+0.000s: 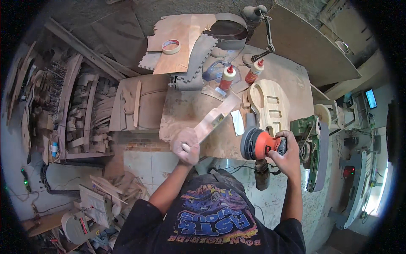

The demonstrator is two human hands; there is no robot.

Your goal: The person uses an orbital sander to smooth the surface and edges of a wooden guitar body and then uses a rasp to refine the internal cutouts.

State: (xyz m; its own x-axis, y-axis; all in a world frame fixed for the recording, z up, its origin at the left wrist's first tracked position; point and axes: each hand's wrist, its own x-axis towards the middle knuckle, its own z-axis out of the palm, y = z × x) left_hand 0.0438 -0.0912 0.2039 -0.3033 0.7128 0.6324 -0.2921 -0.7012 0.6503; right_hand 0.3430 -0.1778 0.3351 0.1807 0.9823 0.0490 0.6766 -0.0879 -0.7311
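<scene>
My left hand point(186, 146) is closed around the near end of the wood point(211, 120), which slants away rightward from my grip over the table point(179, 111). My right hand point(288, 155) clasps the sander point(265, 144), right of the wood.

Guitar body point(274, 106), on workbench point(182, 112). To its left: wooden piece point(210, 121) in left hand point(186, 146). Behind left: glue bottles point(227, 79); farther, tape roll point(171, 51). Behind: lamp point(269, 36). Near side: hand-held sander point(265, 144) in right hand point(289, 153). Near right: belt sander point(314, 154).
</scene>
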